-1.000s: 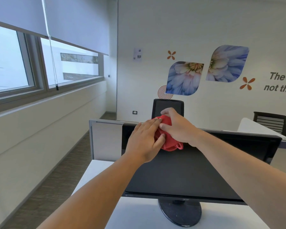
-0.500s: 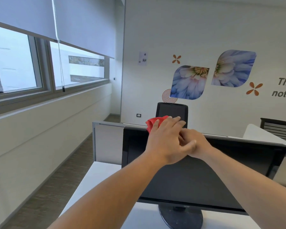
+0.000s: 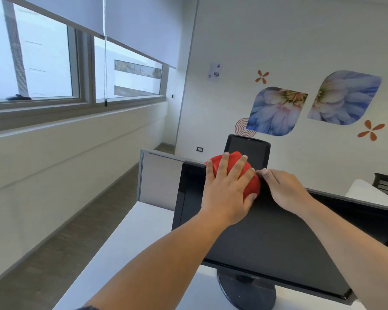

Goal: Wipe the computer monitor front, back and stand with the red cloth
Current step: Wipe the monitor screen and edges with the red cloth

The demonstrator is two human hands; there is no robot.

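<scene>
A pale wall (image 3: 278, 41) with blue flower decals (image 3: 276, 110) fills the upper right of the frame and windows (image 3: 43, 63) the upper left. Below them a white desk (image 3: 130, 253) carries the monitor (image 3: 278, 242).

My left hand (image 3: 229, 191) lies over the bunched red cloth (image 3: 252, 186) at centre frame. The fingers are apart and draped across the cloth, with the thumb tucked under its lower edge, pressing it onto the monitor's top edge. My right hand (image 3: 285, 191) sits just right of the cloth with its fingers bent over that same edge, their tips hidden behind it.

I judge this to be the top-rim pass, early in the job. To do it well I would:
- brace the panel with the right hand so it doesn't rock on its stand (image 3: 246, 291);
- flatten the cloth so more of it touches;
- draw it along the rim with light, even pressure, then work down the dark front.
</scene>
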